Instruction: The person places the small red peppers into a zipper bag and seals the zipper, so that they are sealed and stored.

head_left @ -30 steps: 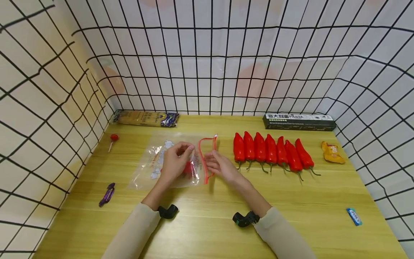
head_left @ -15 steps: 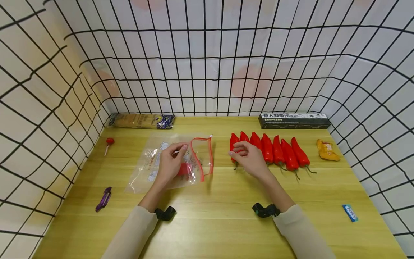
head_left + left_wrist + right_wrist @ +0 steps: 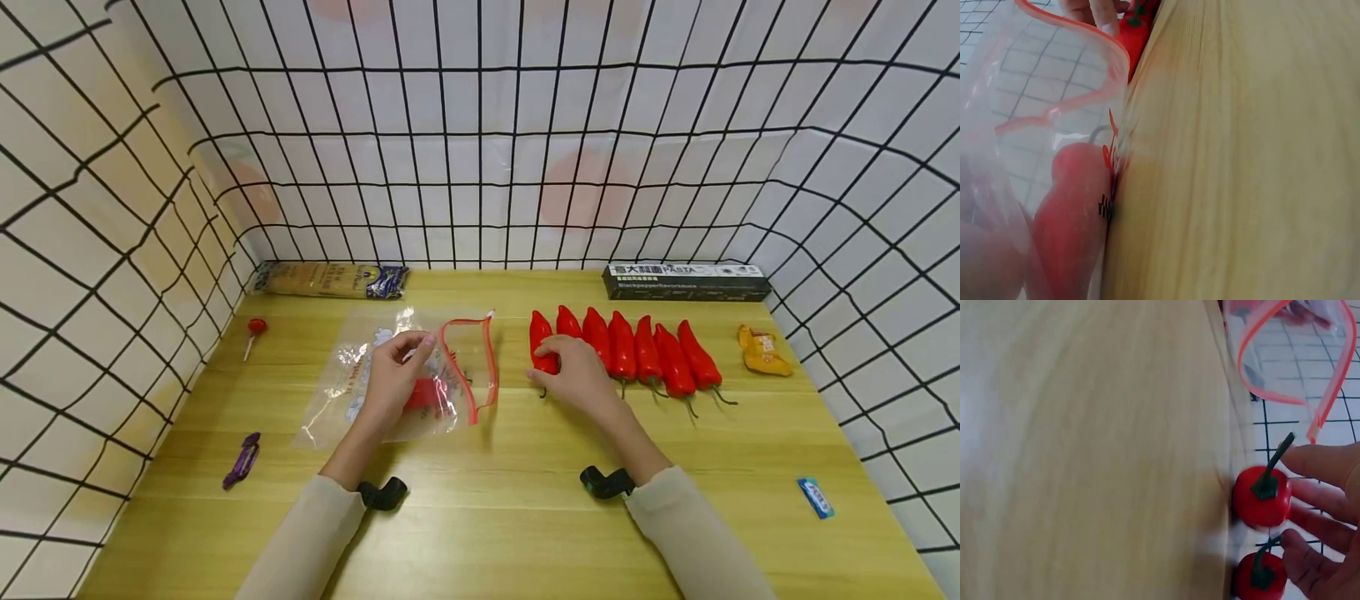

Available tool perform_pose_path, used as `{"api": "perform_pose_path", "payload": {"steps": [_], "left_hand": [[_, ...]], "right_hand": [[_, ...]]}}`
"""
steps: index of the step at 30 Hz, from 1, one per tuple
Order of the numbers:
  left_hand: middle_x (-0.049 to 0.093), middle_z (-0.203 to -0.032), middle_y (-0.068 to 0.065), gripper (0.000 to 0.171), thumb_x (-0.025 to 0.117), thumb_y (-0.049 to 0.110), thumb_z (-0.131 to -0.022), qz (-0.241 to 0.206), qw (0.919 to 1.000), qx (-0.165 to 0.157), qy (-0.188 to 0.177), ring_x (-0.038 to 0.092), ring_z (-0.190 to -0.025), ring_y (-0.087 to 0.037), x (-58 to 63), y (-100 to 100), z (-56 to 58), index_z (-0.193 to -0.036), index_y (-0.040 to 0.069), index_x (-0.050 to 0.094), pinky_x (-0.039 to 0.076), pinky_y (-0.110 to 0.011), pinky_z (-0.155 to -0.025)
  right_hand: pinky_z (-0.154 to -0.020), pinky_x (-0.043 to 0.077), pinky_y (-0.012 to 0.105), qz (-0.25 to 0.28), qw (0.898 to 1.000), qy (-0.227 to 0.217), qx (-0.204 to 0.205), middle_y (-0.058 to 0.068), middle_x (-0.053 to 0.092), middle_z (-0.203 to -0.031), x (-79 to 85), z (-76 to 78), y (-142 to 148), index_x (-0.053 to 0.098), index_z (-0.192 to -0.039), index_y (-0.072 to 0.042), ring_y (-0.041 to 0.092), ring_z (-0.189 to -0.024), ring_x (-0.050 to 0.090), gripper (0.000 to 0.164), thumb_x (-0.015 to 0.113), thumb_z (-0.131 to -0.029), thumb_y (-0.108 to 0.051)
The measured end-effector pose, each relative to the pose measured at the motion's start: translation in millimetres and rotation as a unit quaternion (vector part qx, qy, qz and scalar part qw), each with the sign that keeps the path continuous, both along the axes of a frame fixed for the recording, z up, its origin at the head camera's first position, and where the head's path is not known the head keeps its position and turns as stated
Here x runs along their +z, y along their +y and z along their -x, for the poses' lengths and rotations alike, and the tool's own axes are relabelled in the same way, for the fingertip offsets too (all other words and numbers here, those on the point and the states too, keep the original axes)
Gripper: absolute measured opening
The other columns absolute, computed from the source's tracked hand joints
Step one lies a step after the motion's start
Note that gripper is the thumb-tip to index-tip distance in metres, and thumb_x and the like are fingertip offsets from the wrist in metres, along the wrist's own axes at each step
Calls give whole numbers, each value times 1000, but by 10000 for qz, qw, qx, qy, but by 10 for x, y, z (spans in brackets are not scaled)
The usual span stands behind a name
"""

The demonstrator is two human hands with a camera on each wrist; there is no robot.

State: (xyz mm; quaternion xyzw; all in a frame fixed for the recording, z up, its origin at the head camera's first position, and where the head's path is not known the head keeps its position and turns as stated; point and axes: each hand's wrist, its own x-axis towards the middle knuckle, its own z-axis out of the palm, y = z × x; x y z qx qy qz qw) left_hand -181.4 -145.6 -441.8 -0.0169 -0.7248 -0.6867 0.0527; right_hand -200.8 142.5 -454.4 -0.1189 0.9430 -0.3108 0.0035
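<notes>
My left hand (image 3: 390,383) pinches the upper layer of a clear zip bag (image 3: 330,412), whose red-edged mouth (image 3: 491,367) gapes to the right. Inside the bag lies a red chilli pepper (image 3: 1069,219), seen through the plastic in the left wrist view. My right hand (image 3: 581,375) is over the leftmost pepper (image 3: 538,327) of a row, fingers across its top and thumb on its near left side. In the right wrist view the thumb lies by that pepper's green stem (image 3: 1279,456), with the fingers against its side. Several more red peppers (image 3: 622,346) lie alongside to the right.
A pasta packet (image 3: 322,280) and a black pasta box (image 3: 686,283) lie along the back. A lollipop (image 3: 257,327) and purple sweet (image 3: 242,461) lie left, a yellow packet (image 3: 762,350) and blue packet (image 3: 815,498) right. Black wire mesh (image 3: 510,158) encloses the table.
My right hand has left the bag's mouth, moved right and come down on the leftmost pepper, which has shifted slightly left of its neighbour. My left hand stays at the bag.
</notes>
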Motion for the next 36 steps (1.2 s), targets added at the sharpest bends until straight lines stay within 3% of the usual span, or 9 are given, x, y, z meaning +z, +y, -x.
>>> {"api": "perform_pose_path", "payload": {"steps": [2,5,11,16,22,25,32,36], "left_hand": [[67,-93,6,25,66,24,-94,92,9999,-27,-69,60,-101,-12,-2,1,2,-107,3,70,49,-22,-87],[67,-97,0,27,65,28,-94,176,9996,-59,-206,58,-102,-14,-55,-7,32,-108,5,70,48,-24,-85],[67,-108,-13,32,66,37,-92,151,9994,-69,-307,57,-104,-16,-250,-35,128,-109,10,70,47,-25,-86],[68,-106,-9,37,68,46,-88,223,9994,-11,-250,58,-104,-17,-295,-23,129,-106,13,71,48,-24,-85],[68,-102,-2,39,69,48,-86,255,9994,-2,-245,60,-104,-17,-312,-10,130,-105,14,71,50,-24,-86],[68,-103,-1,39,68,49,-87,296,9992,-26,-279,60,-105,-16,-308,-10,129,-105,15,71,49,-25,-87],[68,-101,-4,36,67,45,-88,407,9991,21,-125,60,-100,-18,-304,-11,137,-104,13,71,49,-24,-85],[68,-103,-3,34,69,44,-88,498,9987,52,54,64,-97,-15,-276,7,119,-104,13,72,53,-22,-80]], "right_hand": [[-95,48,45,66,10000,28,-1,8,66,-119,-6,-17,-21,70,-110,-10,29,-108,57,35,79,-81,-28],[-86,51,41,189,9998,-72,-94,8,64,-116,-9,-53,-38,65,-117,-9,27,-97,57,44,81,-79,-25],[-86,54,41,-62,9993,-316,-212,9,58,-117,6,-112,-62,57,-127,-7,26,-99,57,59,81,-78,-29],[-88,53,45,-351,9985,-377,-205,12,60,-121,27,-132,-86,54,-130,-6,28,-104,57,59,77,-81,-29],[-73,53,37,-512,9982,-307,-97,9,66,-105,3,-145,-94,54,-131,-14,24,-85,59,52,70,-82,-25],[-73,51,35,-325,9991,-211,-156,8,67,-104,-7,-163,-70,57,-128,-14,22,-84,59,49,68,-82,-24],[-73,53,30,1020,9930,-163,-571,5,69,-103,112,-225,105,59,-114,-14,20,-81,63,39,75,-80,-23],[-76,56,29,1574,9865,-379,-238,6,70,-106,178,-241,152,64,-115,-15,21,-85,65,38,78,-81,-20]]}}
